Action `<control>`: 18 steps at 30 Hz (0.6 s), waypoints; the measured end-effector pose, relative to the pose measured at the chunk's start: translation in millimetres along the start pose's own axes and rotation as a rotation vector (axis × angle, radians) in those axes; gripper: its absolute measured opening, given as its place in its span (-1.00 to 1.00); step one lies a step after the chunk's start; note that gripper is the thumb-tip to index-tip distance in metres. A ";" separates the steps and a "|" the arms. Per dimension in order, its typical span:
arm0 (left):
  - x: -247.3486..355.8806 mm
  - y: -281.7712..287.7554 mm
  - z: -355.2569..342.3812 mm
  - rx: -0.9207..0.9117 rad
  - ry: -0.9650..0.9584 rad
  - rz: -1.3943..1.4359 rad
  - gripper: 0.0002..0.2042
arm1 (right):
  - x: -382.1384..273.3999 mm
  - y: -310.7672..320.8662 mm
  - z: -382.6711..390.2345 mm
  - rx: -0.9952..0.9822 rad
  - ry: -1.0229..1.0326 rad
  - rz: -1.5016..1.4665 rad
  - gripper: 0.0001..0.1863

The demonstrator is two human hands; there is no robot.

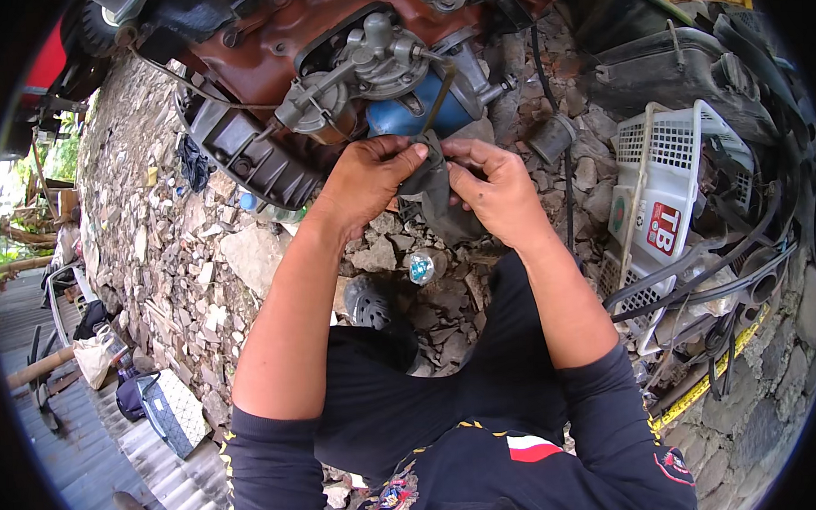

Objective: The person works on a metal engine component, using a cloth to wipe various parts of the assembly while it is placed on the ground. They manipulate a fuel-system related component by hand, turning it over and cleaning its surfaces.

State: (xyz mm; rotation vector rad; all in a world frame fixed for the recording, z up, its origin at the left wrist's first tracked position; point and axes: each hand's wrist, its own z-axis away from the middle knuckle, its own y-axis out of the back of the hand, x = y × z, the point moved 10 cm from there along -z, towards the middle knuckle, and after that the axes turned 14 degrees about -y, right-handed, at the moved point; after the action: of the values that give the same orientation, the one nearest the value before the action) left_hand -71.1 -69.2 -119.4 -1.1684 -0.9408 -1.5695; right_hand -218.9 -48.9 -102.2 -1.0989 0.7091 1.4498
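Note:
My left hand (378,171) is closed on a dark grey cloth (438,209), its thumb pressed near the top of the fabric. My right hand (495,184) grips the same cloth from the other side, fingers curled. A thin yellowish rod or tube (443,87) runs down from the engine into the cloth between my fingertips; its lower end is hidden. Just above my hands are a blue cylindrical part (400,117) and a cast metal pump-like assembly (365,63) on the rust-brown engine (257,40). A finned metal housing (243,153) sits up and left of my left hand.
Rubble ground (237,261) holds a small clear-and-teal object (421,269) and a metal can (550,140). A white plastic crate (658,152), dark hoses (741,270) and a black container (653,76) crowd the right. Corrugated sheets (73,446) and bags (175,411) lie left.

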 end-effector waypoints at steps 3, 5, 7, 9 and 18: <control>9.6 -3.8 -0.1 0.001 -0.017 -0.145 -0.64 | 12.5 12.4 -6.4 0.118 -0.069 0.114 -0.79; 9.5 -3.7 -1.9 -0.006 -0.036 -0.218 -0.67 | -4.2 23.2 -0.1 0.295 0.105 0.391 -0.79; 2.0 -4.6 -5.9 -0.031 -0.073 -0.200 -0.65 | -6.7 39.4 2.1 0.397 0.167 0.492 -0.79; -0.5 0.5 -8.1 0.014 -0.048 -0.165 -0.64 | 1.3 71.7 -10.1 0.428 0.110 0.424 -0.77; 4.5 3.3 -3.6 0.024 -0.013 -0.276 -0.72 | -55.5 87.2 -80.1 0.772 0.148 0.774 -0.74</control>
State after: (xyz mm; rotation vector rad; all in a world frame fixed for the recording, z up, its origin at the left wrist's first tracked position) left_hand -69.3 -74.5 -115.8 -1.0670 -1.1652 -1.7643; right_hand -287.9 -159.8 -95.7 -0.3145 1.7514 1.4834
